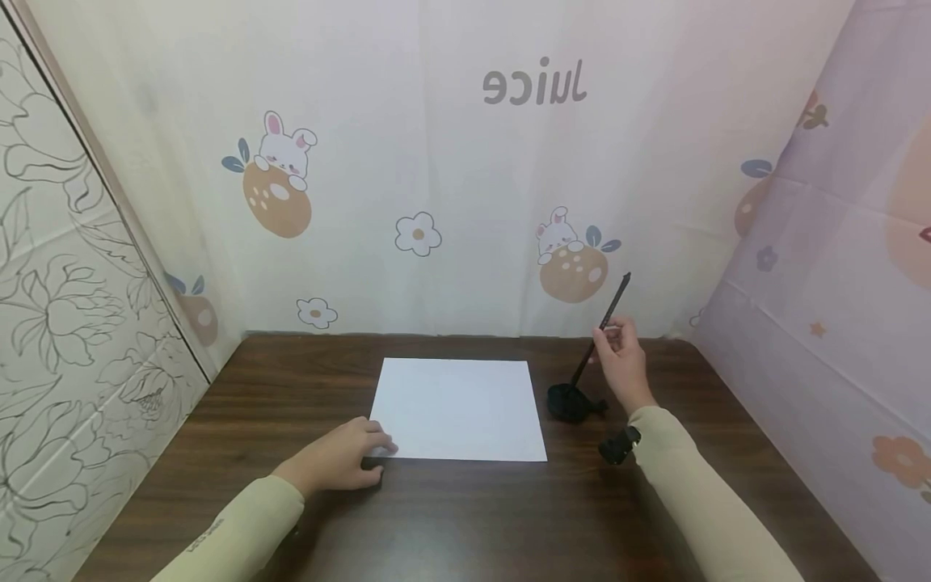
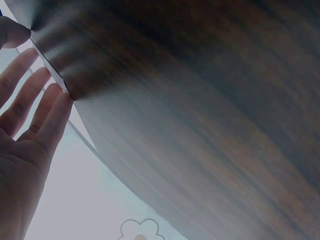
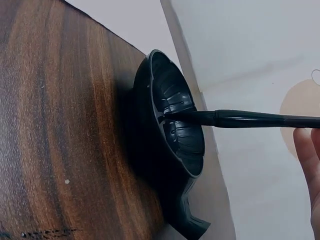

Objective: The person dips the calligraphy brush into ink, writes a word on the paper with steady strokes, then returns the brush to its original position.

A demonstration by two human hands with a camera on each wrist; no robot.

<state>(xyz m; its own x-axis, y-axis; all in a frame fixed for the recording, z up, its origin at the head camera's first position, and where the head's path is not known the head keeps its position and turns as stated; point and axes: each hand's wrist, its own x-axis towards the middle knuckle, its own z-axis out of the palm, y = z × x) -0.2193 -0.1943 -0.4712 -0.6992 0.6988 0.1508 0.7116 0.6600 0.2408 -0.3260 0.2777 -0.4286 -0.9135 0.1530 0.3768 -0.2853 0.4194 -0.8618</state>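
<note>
A white sheet of paper [image 1: 458, 408] lies on the dark wooden table. At its lower left corner rests my left hand [image 1: 342, 454], fingertips on the paper and thumb on the wood; the left wrist view shows its fingers [image 2: 55, 117] spread and nearly straight. Off the sheet's right side sits a black ink dish [image 1: 570, 404] with a fluted bowl and a short bent handle. My right hand [image 1: 621, 360] pinches a dark writing brush [image 1: 602, 327] by its shaft above the dish. In the right wrist view the brush's tip [image 3: 182, 116] is down inside the bowl, where dark liquid glints.
A printed curtain [image 1: 422, 162] with rabbits and fruit hangs behind the table's back edge. Another patterned cloth [image 1: 836, 267] borders the right side, and a flower-drawn panel [image 1: 65, 283] the left. Black smudges [image 3: 45, 233] mark the wood near the dish.
</note>
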